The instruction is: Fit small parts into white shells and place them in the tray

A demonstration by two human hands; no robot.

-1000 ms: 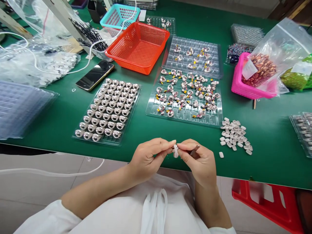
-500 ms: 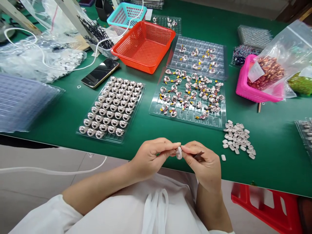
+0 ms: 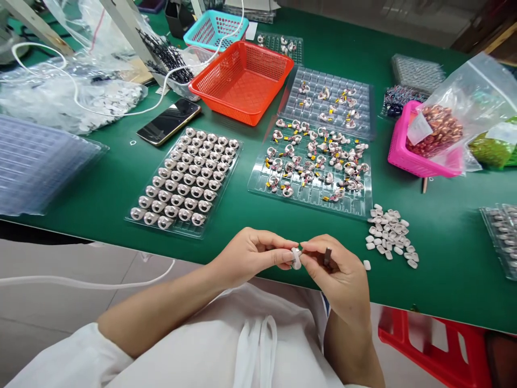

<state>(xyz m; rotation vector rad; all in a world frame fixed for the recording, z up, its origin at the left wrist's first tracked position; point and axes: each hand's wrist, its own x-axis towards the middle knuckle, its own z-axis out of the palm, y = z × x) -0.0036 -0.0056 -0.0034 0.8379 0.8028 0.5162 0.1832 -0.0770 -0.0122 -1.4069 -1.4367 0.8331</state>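
Just past the table's front edge, my left hand point(image 3: 251, 257) pinches a small white rounded part point(image 3: 296, 261) between thumb and fingertips. Thumb and forefinger of my right hand point(image 3: 340, 275) grip the same part from the other side. A dark narrow tool point(image 3: 327, 256) is tucked in the right hand's fingers; most of it is hidden. Ahead lies a clear tray point(image 3: 311, 191) of small white parts with yellow and reddish bits. Several loose white caps point(image 3: 388, 231) are scattered right of it, and a tray of silvery ring-shaped parts point(image 3: 183, 189) lies to the left.
A red basket point(image 3: 246, 86), a blue basket point(image 3: 216, 27) and a phone point(image 3: 168, 122) are further back on the green table point(image 3: 226, 215). A pink basket point(image 3: 404, 140) with a bag of copper-coloured pieces stands right. Plastic trays point(image 3: 36, 167) are stacked left; a red stool point(image 3: 436, 345) is below.
The white part has turned in my fingertips, and my left thumb now lies across more of it. The dark tool has swung more upright in my right hand. The view has shifted slightly.
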